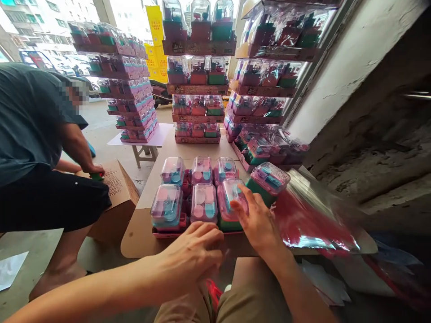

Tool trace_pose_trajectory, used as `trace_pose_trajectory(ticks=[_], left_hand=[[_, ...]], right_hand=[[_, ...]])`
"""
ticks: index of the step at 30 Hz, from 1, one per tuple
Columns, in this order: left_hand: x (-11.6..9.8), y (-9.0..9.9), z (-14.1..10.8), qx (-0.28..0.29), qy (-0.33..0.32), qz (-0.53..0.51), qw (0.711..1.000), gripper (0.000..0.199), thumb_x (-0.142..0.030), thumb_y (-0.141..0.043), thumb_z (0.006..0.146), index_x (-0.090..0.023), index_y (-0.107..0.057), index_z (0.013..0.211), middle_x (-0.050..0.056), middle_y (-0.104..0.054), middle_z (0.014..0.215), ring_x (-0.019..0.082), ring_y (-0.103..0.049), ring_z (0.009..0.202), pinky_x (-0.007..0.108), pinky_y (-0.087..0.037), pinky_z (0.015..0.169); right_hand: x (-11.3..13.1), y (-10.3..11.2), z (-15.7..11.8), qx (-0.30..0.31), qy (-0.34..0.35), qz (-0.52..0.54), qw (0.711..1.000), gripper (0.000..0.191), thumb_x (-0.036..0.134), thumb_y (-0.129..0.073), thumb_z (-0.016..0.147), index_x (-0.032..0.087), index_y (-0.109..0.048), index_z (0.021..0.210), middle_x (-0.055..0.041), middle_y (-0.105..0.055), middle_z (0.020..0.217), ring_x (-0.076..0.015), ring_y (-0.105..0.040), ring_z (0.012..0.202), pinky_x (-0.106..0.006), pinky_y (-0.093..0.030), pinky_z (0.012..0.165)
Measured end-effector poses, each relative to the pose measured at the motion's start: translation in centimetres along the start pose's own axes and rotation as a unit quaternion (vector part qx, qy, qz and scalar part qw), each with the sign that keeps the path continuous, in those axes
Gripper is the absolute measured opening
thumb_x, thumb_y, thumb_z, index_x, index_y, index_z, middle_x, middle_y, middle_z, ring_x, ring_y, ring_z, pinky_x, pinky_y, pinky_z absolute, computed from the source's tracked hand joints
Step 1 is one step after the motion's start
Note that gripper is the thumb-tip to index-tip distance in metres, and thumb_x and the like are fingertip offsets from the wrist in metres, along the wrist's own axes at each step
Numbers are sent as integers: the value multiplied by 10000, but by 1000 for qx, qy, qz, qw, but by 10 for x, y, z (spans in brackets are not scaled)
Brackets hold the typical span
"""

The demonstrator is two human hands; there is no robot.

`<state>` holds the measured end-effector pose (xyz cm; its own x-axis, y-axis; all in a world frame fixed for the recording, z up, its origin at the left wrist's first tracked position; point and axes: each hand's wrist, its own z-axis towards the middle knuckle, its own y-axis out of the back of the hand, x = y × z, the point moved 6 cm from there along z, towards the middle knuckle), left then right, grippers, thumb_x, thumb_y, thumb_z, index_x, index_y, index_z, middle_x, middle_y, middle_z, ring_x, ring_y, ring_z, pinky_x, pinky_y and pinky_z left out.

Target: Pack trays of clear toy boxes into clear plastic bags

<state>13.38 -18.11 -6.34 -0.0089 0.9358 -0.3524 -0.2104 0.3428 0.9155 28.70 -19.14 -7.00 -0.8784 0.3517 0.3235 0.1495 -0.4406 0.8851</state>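
A shallow pink tray (168, 234) on the table in front of me holds several small boxes with clear domed lids and pink and blue pieces inside. My right hand (259, 222) is at the front right box (232, 204), thumb and forefinger apart at its lid's right side. Beside that hand, a box with a green base (268, 181) leans outside the tray. My left hand (198, 251) is just before the tray's front edge, its fingers curled inward. Whatever is in those fingers is hidden; faint clear film shows near them.
Stacked trays of similar boxes (198, 74) rise at the back. Clear and red plastic film (313, 220) covers the table's right side, near a rough wall (357, 67). At left, a person (37, 121) bends over a cardboard carton (117, 188), one hand on something green.
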Motion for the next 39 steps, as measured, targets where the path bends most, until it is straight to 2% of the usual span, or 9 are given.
trace_pose_trajectory(ticks=[4,6,8,12,19,25,32,35,39], left_hand=[[19,-5,-6,-32,40,33,998,132,-173,-488,836,-201,-612,802,38,-449,1359,259,-268,1326,497,-162,1100],[26,-7,-7,-35,55,45,997,154,-174,-475,838,-203,-625,818,35,-436,1381,265,-219,1355,511,-156,1104],[28,-5,-5,-38,55,52,996,178,-188,-466,845,-216,-638,883,37,-467,1360,263,-250,1346,502,-204,1093],[26,3,0,-13,42,40,998,194,-201,-473,845,-250,-642,928,12,-541,1292,247,-320,1317,465,-279,1070],[26,11,4,43,37,22,998,169,-227,-470,846,-245,-638,847,21,-638,1134,237,-280,1340,446,-244,1094],[32,5,2,42,45,5,998,161,-191,-457,839,-228,-613,820,39,-664,1061,222,-351,1303,442,-224,1104],[29,2,0,44,40,4,998,111,-184,-513,836,-220,-614,807,53,-657,1042,232,-286,1337,477,-171,1119],[28,10,2,47,43,0,998,151,-191,-475,863,-213,-611,801,49,-658,1028,241,-285,1334,482,-212,1103],[28,25,10,28,25,-13,999,183,-189,-451,884,-188,-620,812,69,-618,1061,206,-420,1221,364,-363,1023]], right_hand=[[19,4,28,26,84,20,996,447,440,-451,856,197,-527,1224,-125,-419,1334,-281,-420,1207,-419,-386,967],[33,-3,38,70,126,22,989,400,330,-469,843,207,-542,1217,-81,-461,1324,-253,-372,1242,-399,-341,1015],[41,-9,42,99,122,2,988,375,238,-448,821,212,-576,1172,-59,-526,1261,-248,-391,1212,-398,-371,984],[48,-14,38,110,95,-59,988,388,196,-403,806,213,-578,1152,-72,-506,1287,-293,-387,1199,-448,-429,878],[48,-21,33,150,102,-103,978,347,192,-348,828,204,-603,1064,-90,-519,1263,-313,-375,1169,-481,-434,810],[45,-24,33,158,80,-133,975,348,161,-315,839,195,-596,1041,-101,-552,1197,-320,-400,1124,-480,-442,756],[46,-32,49,213,65,-149,963,332,127,-316,831,176,-595,1006,-114,-591,1081,-289,-460,1046,-437,-453,699],[47,-30,47,185,64,-146,970,336,146,-303,850,177,-598,1007,-123,-595,1080,-279,-468,1041,-412,-452,703],[37,-22,46,143,50,-112,982,327,225,-353,867,178,-566,1111,-107,-588,1137,-272,-481,1061,-393,-444,757]])
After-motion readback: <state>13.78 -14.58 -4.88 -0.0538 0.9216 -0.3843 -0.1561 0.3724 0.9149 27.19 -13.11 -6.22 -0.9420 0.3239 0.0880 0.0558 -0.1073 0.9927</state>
